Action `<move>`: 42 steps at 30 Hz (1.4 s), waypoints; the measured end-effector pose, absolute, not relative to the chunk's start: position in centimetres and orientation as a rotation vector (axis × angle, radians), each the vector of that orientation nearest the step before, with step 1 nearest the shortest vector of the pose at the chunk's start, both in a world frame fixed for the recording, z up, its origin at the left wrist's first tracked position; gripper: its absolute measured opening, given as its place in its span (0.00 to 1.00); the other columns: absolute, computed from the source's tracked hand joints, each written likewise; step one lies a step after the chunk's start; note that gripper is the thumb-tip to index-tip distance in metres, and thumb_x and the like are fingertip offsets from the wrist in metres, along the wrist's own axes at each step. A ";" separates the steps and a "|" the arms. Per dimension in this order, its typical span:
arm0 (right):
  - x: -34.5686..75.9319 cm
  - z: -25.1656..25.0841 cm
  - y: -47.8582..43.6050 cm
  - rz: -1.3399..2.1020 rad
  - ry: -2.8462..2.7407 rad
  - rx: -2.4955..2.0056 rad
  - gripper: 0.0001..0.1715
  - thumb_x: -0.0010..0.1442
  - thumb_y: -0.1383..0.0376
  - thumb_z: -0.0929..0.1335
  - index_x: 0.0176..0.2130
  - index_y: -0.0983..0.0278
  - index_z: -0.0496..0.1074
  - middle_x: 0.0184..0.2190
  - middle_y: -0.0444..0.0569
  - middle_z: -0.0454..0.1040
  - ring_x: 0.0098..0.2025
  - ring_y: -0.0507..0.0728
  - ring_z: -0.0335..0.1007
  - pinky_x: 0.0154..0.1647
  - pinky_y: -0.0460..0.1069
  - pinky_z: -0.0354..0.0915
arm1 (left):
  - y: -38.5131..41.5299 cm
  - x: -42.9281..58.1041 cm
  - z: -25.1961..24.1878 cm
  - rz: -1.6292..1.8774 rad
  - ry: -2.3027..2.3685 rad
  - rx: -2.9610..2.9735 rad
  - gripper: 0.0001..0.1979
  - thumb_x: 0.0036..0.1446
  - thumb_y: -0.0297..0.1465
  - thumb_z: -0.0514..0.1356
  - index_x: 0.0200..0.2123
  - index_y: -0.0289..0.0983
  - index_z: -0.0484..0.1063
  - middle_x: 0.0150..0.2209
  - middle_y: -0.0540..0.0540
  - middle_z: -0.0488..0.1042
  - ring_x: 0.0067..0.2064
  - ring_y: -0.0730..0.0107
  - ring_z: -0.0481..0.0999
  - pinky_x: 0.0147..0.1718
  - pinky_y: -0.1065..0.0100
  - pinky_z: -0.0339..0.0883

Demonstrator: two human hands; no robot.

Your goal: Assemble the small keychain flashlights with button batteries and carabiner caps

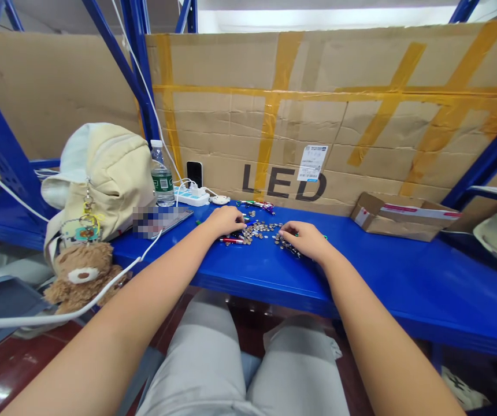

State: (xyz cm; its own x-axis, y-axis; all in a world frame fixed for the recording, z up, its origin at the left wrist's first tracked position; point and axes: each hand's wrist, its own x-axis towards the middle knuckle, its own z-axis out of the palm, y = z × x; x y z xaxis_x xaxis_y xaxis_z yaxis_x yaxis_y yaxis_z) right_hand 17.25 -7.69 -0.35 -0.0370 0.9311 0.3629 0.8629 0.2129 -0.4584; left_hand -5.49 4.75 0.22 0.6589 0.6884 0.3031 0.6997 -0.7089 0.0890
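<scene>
Small round metal pieces (258, 229), coin-like, lie scattered on the blue shelf-table between my hands. My left hand (230, 221) rests at the left edge of this pile with its fingers bent down; what they hold, if anything, is hidden. Just below it lies a red pen-like item (231, 240). At the pile's right side is my right hand (306, 238), thumb and fingers curled toward each other over the pieces. Anything between those fingertips is too small to make out. Dark, shiny small items (290, 248) sit under the right hand. Behind the pile lie several colourful pen-like items (257, 204).
A phone-like device (170, 221), a water bottle (162, 176), a power strip (192, 195) and a cream backpack (114, 167) with a teddy bear (81, 274) are at left. An open cardboard box (404, 216) stands at right. Taped cardboard (231, 127) walls the back.
</scene>
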 end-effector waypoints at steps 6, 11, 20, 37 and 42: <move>17.4 -0.6 -7.3 0.099 -1.844 -1.612 0.11 0.57 0.60 0.65 0.32 0.62 0.74 0.33 0.49 0.77 0.35 0.56 0.70 0.36 0.49 0.63 | 4.4 -5.0 -0.2 -0.570 -1.287 -2.814 0.16 0.54 0.42 0.57 0.30 0.39 0.80 0.33 0.43 0.78 0.36 0.62 0.73 0.35 0.67 0.63; 17.3 -0.5 -7.1 0.059 -1.828 -1.605 0.11 0.58 0.60 0.64 0.31 0.62 0.73 0.34 0.49 0.76 0.37 0.56 0.70 0.38 0.50 0.63 | 3.7 -4.2 -0.3 -0.613 -1.367 -2.749 0.21 0.52 0.48 0.56 0.30 0.38 0.80 0.33 0.40 0.75 0.38 0.58 0.72 0.40 0.64 0.64; 16.8 -0.7 -6.7 -0.073 -2.017 -1.641 0.10 0.58 0.62 0.65 0.32 0.63 0.74 0.37 0.51 0.75 0.43 0.59 0.67 0.45 0.53 0.61 | 4.0 -3.9 -0.5 -0.679 -1.491 -2.665 0.12 0.49 0.39 0.62 0.28 0.36 0.79 0.38 0.40 0.74 0.42 0.55 0.72 0.42 0.63 0.66; 13.8 -1.5 -5.2 -0.205 -2.170 -1.672 0.08 0.55 0.61 0.68 0.31 0.61 0.76 0.37 0.51 0.75 0.42 0.60 0.67 0.42 0.53 0.61 | 2.3 -2.6 0.8 -1.946 -1.138 -3.641 0.10 0.62 0.29 0.53 0.46 0.35 0.65 0.49 0.39 0.73 0.46 0.69 0.76 0.39 0.71 0.68; 14.8 -1.2 -5.4 -0.049 -1.966 -1.517 0.05 0.52 0.64 0.69 0.30 0.62 0.75 0.34 0.49 0.75 0.39 0.57 0.69 0.43 0.51 0.63 | 2.6 -2.8 0.0 -1.544 -0.859 -3.750 0.08 0.59 0.29 0.57 0.42 0.35 0.62 0.46 0.40 0.75 0.49 0.67 0.74 0.46 0.65 0.67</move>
